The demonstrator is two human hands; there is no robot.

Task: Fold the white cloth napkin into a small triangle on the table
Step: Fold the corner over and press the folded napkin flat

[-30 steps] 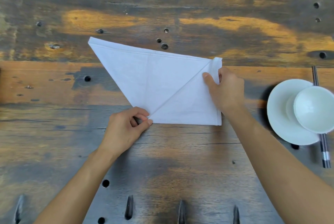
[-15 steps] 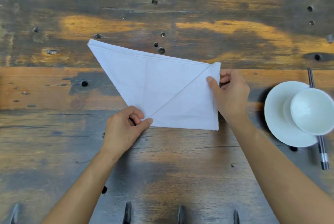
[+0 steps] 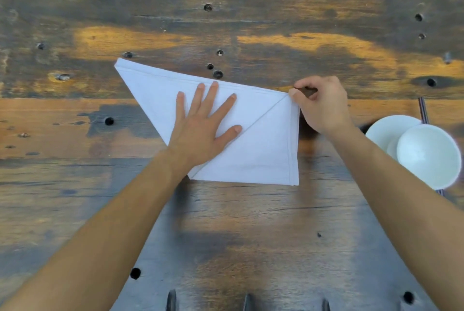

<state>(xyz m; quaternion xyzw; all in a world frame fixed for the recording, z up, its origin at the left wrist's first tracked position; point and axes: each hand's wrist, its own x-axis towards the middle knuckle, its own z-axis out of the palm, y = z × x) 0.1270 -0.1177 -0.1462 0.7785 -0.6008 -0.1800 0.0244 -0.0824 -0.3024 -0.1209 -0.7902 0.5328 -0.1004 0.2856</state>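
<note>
Two hands work the white napkin at mid-bench. Right hand: thumb and forefinger are pressed together in a pinch grip at the napkin's upper right corner; the corner tip itself is hidden by the fingertips, so how many layers are held cannot be told. Left hand: fingers spread apart, palm laid flat on the cloth just left of the diagonal fold edge, clamping nothing, only pressing down. Napkin: partly folded, with a right-hand flap already turned over and a long point reaching up and left, lying flat on the wooden bench. To the right, well apart from the cloth, a white bowl sits on a white plate over dark chopsticks.

Risks, as judged: if the pinch catches only the top layer, the stacked hems along the right edge may slip out of line; if the flat palm lifts early, the diagonal crease may creep and the final triangle come out skewed.
</note>
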